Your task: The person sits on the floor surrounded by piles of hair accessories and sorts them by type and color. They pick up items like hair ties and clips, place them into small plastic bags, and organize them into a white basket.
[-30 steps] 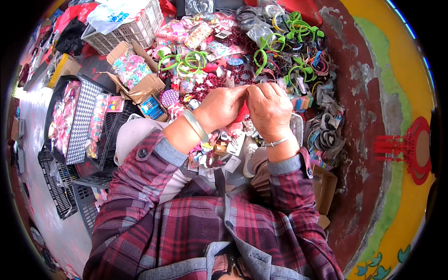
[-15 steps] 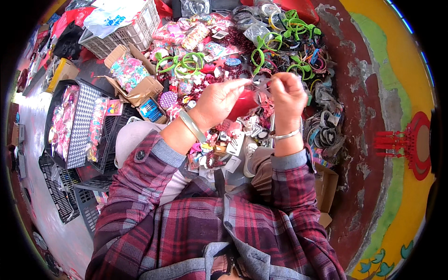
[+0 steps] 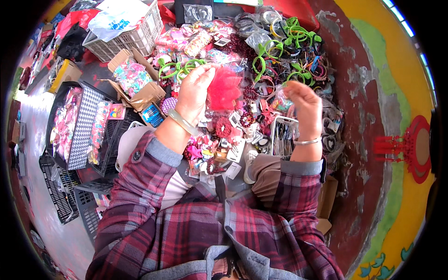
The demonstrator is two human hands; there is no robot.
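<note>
My left hand (image 3: 195, 93) pinches the top corner of a clear plastic bag with a bright red tulle piece (image 3: 224, 89) inside, held up over the pile. To the right and apart from it, my right hand (image 3: 305, 105) is raised with its fingers curled together. Beside those fingertips shows a small clear packet with coloured bits (image 3: 282, 100); whether they hold it, I cannot tell. Beneath both hands spreads a pile of hair accessories, with a dark red scrunchie (image 3: 223, 126) and green headbands (image 3: 262, 63) among them.
An open cardboard box of bagged pastel pieces (image 3: 133, 77) stands at the left, near a grey plastic crate (image 3: 128, 39). A houndstooth-sided bin (image 3: 84, 126) and black baskets lie farther left. A white wire basket (image 3: 283, 135) sits below my right hand. A painted wall (image 3: 368, 116) curves along the right.
My hands have moved apart: the left went left and up with the bagged red tulle, which now hangs flat in view. The right moved right and slightly down, off the bag.
</note>
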